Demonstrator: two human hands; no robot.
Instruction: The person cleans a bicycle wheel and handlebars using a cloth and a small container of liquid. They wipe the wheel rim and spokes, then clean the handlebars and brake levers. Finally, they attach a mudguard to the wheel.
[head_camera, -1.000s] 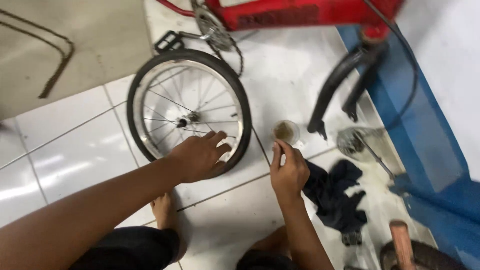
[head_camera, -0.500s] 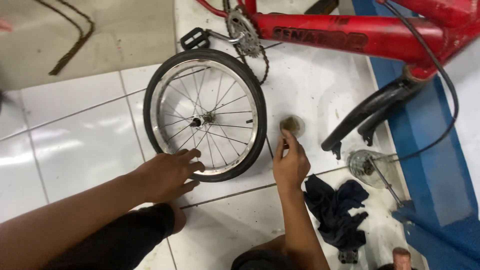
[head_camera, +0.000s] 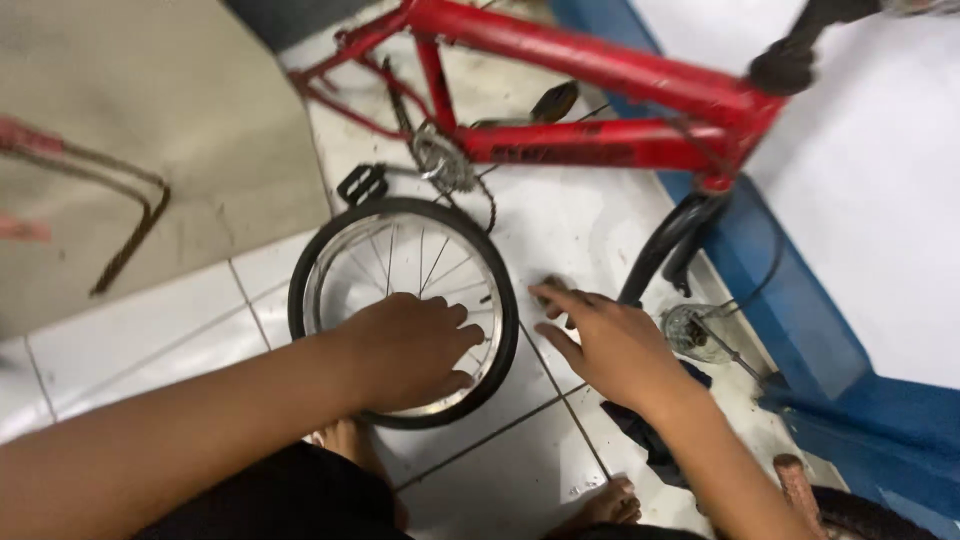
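Note:
A small bicycle wheel (head_camera: 340, 260) with a black tyre and silver spokes lies flat on the white tiled floor. My left hand (head_camera: 410, 350) rests palm down on its spokes near the hub, fingers spread. My right hand (head_camera: 605, 340) hovers just right of the wheel with fingers extended; its fingertips reach a small brown round object (head_camera: 552, 288) on the tile, mostly hidden by them. Neither hand grips anything.
A red bicycle frame (head_camera: 600, 90) with crank, chainring (head_camera: 440, 160) and pedal (head_camera: 362, 183) stands behind the wheel. A black fork (head_camera: 665, 245) leans toward a glass jar (head_camera: 695, 332). A dark rag (head_camera: 650, 435) lies under my right wrist. A blue wall base (head_camera: 800, 310) runs along the right.
My left hand has moved onto the wheel's spokes. My right hand has opened and stretched its fingers toward the small brown object. The view has tilted up, showing more of the red frame.

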